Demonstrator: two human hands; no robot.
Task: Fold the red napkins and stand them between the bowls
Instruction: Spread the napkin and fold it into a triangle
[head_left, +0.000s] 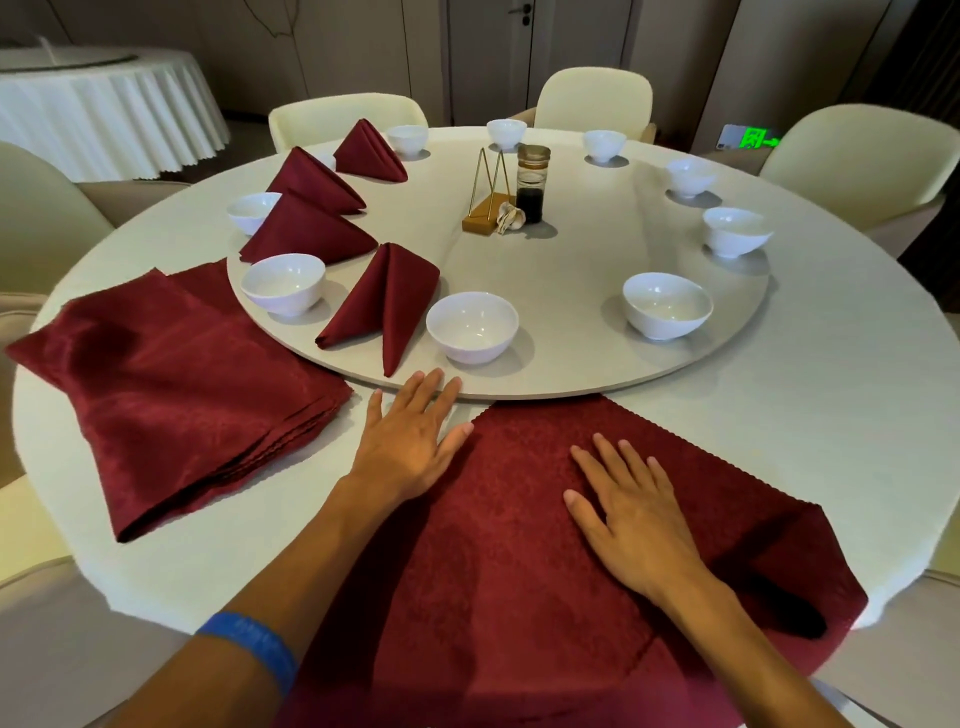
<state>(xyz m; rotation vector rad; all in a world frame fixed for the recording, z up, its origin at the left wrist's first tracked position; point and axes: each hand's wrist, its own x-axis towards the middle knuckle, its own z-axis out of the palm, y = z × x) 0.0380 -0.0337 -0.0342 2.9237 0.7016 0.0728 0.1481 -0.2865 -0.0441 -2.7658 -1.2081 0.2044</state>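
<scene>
— Hands lay flat on the work: the left hand (410, 447) spread open with its fingertips at the rim of the turntable (571, 382) and its thumb on the edge of the open napkin (498, 545); the right hand (631, 512) spread open too, palm pressing the cloth's middle. Neither grip pinched anything.

— And where did the cloth sit?

— It was laid as a diamond on the counter (779, 395) just before the person, far corner tucked at the turntable's rim, near corner hanging over the counter's edge. Its right side had already buckled into a dark fold.

— How should the smoothing have gone, by the look of it?

— Probably outward from the middle with flat palms, clearing that right-hand buckle first, so corners could meet squarely and the crease hold the cone upright.

— What of the materials?

— The napkin was dark red damask with a faint woven pattern and pinked, zigzag edges. A stack of napkins (171, 395) lay folded to the left, glossier in the light. Four folded napkins (384, 299) rose as pointed cones between glazed white bowls (471, 326) on the matte turntable; the gaps on the right side were unfilled.
</scene>
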